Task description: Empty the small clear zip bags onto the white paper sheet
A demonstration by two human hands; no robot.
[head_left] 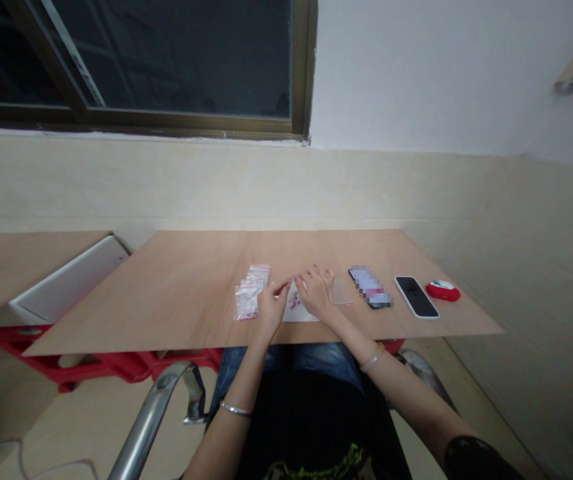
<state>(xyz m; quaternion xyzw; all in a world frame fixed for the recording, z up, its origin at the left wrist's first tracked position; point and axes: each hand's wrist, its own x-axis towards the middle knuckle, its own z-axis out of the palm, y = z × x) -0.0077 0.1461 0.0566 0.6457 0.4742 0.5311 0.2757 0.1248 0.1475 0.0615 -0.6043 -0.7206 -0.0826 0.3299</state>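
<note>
I see a bare left hand (pixel 272 307) and a bare right hand (pixel 316 292) nearly meeting above a flat white sheet (pixel 300 316), beside overlapping clear plastic bags (pixel 249 293) on a pale brown wooden tabletop (pixel 176 287).

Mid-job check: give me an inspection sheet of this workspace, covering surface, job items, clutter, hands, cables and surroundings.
Surface: wood-toned table, flat.
Job items: overlapping clear plastic bags beside the left hand; a white sheet below the hands, with small reddish pieces on it; a flat translucent item beside the right hand.
Clutter: dark-edged phone, white-edged phone and red-and-white object, all to the right.
Hands: fingertips close together over the sheet; anything held is too small to tell.
Cables: thin pale cable on the floor, lower left.
Surroundings: window ahead; red plastic seating below the table; metal armrest at left.
</note>
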